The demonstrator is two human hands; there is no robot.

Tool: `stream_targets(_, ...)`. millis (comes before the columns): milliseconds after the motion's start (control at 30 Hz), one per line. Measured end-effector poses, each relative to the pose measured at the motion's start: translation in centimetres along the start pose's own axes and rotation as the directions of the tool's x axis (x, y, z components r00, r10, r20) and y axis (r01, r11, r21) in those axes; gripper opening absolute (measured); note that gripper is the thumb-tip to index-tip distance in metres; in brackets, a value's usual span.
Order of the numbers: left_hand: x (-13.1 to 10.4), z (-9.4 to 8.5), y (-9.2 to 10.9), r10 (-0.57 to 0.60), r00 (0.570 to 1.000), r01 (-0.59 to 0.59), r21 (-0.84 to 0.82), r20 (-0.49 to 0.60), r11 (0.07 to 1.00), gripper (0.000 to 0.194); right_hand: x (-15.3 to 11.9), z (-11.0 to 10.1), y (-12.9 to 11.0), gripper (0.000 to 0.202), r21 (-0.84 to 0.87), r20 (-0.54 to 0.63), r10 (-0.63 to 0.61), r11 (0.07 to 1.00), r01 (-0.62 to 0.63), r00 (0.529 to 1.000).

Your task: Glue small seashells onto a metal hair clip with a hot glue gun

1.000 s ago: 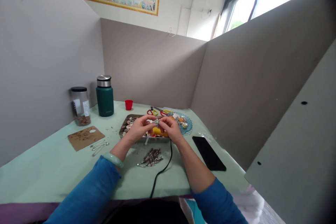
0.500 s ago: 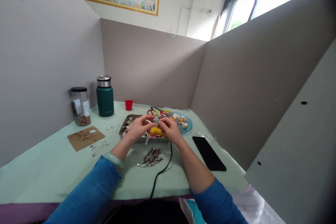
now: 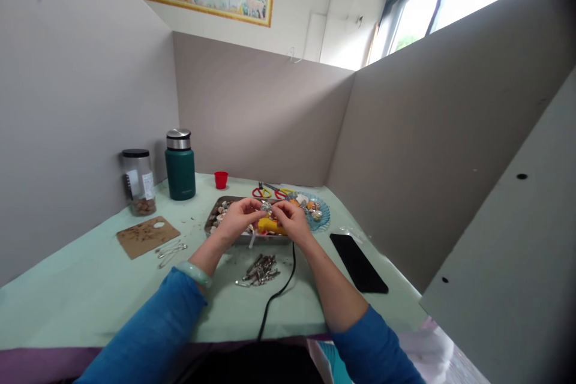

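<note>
Turned slightly since a moment earlier, the small silvery piece sat above the metal tray, pinched between the nearly closed fingertips of the left hand and the right hand, while slim metal parts lay heaped nearer on the counter.

I list on my head feed: left hand and right hand, pinching one small silvery piece above a metal tray; yellow glue gun; metal clips, heaped; green flask.
</note>
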State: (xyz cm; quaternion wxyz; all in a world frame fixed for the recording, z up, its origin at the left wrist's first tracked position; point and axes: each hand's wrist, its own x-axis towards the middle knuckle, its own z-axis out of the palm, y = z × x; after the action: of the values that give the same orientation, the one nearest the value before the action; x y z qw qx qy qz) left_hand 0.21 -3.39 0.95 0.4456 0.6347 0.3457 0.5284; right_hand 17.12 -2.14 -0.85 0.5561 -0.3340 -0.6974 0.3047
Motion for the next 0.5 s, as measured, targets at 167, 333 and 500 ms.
stream_targets(167,0.4,-0.1,-1.0,0.045,0.998,-0.039,0.110,-0.050,0.993,0.029,0.0,0.1,-0.1,0.026,0.007,-0.064,-0.010,1.000,0.011,0.998)
stream_targets(333,0.4,-0.3,-1.2,0.073,0.997,-0.065,0.186,-0.033,0.980,0.025,-0.2,0.4,-0.4,0.027,-0.044,-0.055,-0.056,0.998,0.054,0.997)
stream_targets(500,0.2,-0.2,-0.8,0.093,0.995,-0.085,0.210,-0.030,0.974,0.027,-0.2,0.5,-0.1,0.025,0.016,-0.060,-0.034,0.999,0.035,0.998)
